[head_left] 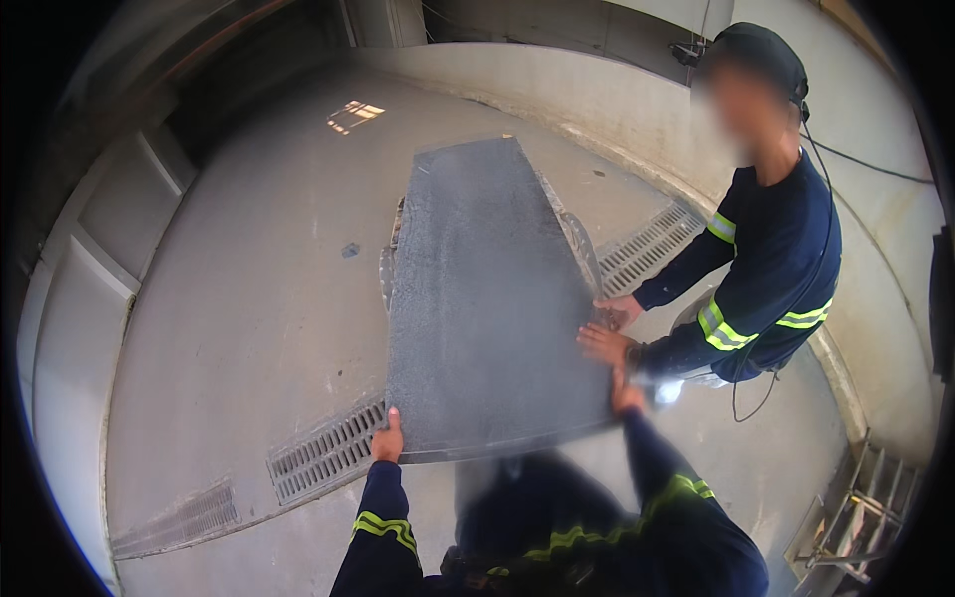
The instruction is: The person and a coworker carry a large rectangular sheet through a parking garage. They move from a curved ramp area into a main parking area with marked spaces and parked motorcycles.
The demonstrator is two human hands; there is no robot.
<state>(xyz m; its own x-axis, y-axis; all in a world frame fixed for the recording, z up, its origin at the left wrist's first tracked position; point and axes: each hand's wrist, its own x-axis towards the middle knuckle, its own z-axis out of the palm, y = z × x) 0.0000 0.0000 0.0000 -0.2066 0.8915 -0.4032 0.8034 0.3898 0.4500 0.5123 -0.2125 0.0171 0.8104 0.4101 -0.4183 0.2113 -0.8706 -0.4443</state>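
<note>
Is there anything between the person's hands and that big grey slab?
Nothing visible. The left hand grips the slab at its near left corner, and the right hand touches its near right corner. A co-worker's hands also hold the right edge, just beyond the right hand.

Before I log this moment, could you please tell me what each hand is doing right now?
Left hand: gripping the near edge of the dark slab.
Right hand: on the slab's right corner, grip unclear.

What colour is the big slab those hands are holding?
Dark speckled grey, a granite-like slab, seen in the head view.
</note>
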